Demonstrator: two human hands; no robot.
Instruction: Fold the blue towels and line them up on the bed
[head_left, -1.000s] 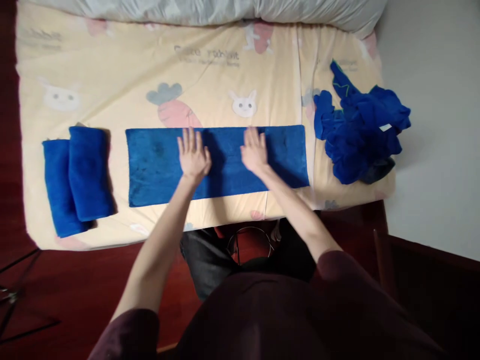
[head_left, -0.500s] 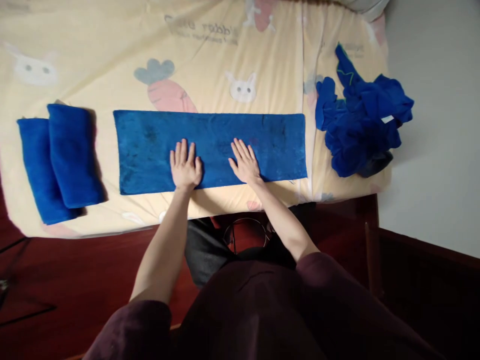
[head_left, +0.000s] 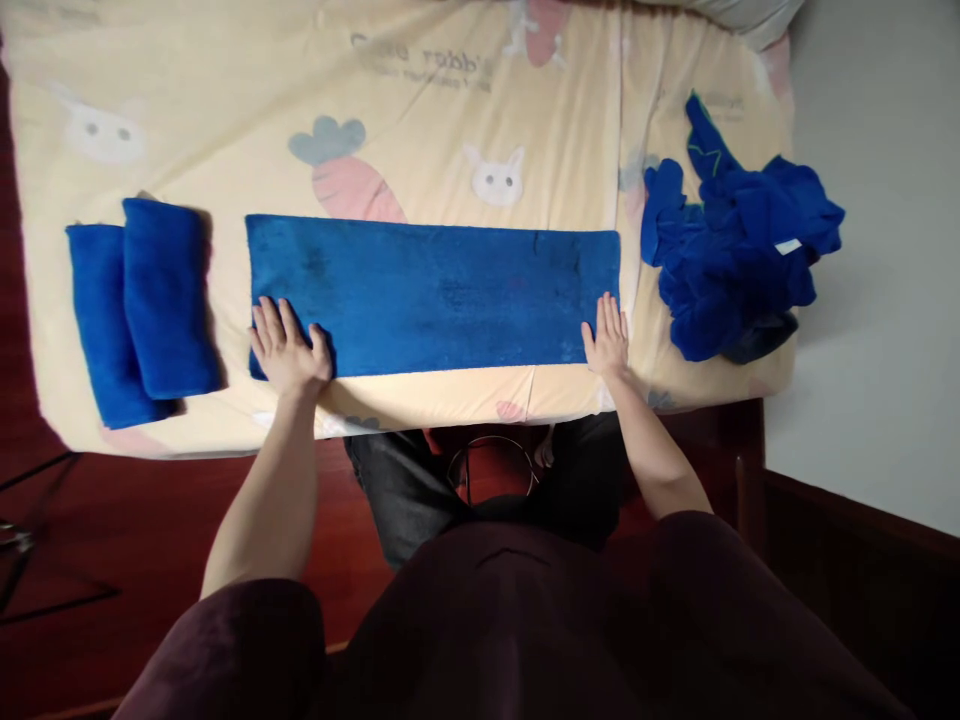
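A blue towel (head_left: 442, 295) lies flat as a long strip across the bed, with darker patches on its surface. My left hand (head_left: 287, 345) rests palm down on its near left corner, fingers spread. At the opposite end, my right hand (head_left: 607, 338) lies flat over the near right corner, fingers stretched out. Neither hand grips the cloth. To the left are two folded blue towels (head_left: 171, 300), one partly overlapping the other. On the right sits a crumpled heap of blue cloths (head_left: 739, 255) with a small white tag showing.
The bed has a yellow sheet (head_left: 420, 130) printed with rabbits and carrots. A pale wall (head_left: 877, 260) borders it on the right. Below the near edge is a dark red floor (head_left: 150, 530), with thin black stand legs (head_left: 60, 610) at left.
My hands have slid apart from the middle of the towel, the left one to its left end and the right one to its right end. The towel still lies flat.
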